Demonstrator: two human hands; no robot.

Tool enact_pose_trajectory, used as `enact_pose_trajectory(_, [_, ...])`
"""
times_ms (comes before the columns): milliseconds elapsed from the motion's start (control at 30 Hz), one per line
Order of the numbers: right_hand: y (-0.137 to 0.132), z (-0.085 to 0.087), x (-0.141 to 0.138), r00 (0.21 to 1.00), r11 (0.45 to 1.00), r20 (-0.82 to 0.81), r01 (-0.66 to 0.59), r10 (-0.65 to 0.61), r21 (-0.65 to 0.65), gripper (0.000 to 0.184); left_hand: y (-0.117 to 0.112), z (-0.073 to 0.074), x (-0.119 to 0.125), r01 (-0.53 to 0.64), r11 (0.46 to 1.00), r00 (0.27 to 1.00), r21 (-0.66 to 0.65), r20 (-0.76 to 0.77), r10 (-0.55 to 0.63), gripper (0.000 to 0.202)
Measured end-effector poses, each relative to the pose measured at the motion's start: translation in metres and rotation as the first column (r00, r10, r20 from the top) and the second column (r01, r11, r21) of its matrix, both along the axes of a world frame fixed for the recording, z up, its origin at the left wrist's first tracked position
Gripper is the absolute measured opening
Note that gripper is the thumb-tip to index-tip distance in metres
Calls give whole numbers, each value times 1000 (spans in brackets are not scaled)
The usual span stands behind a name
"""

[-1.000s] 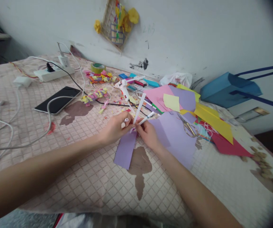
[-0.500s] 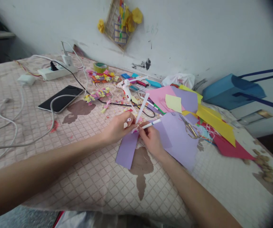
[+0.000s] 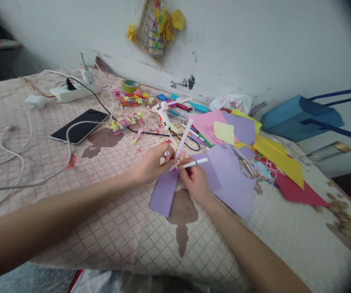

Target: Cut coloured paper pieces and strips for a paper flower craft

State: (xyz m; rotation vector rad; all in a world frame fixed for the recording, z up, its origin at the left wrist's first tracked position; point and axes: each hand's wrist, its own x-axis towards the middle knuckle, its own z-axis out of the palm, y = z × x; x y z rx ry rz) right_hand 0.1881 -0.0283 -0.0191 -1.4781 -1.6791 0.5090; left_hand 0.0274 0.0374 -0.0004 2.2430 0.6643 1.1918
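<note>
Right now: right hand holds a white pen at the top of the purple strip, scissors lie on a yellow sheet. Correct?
Not quite. In the head view the scissors lie on the large purple sheet, not a yellow one. The rest holds: the right hand grips the white pen at the top of the purple strip, beside the left hand, which pinches a white stick.

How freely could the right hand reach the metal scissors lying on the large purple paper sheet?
Probably yes: the metal scissors lie uncovered near the right hand, nothing stands between them, but that hand grips a white pen, so it is busy.
</note>
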Motion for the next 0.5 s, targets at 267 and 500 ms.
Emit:
enact_pose_trajectory(267, [-4, 4, -1, 992, 998, 123, -47, 41, 52, 11, -1, -1, 0, -20, 1000, 1000, 0, -6, 20, 19])
enact_pose_trajectory(500, [-5, 4, -2, 977, 990, 189, -113, 97, 79, 11, 0, -1, 0, -18, 1000, 1000, -11, 4, 18, 21])
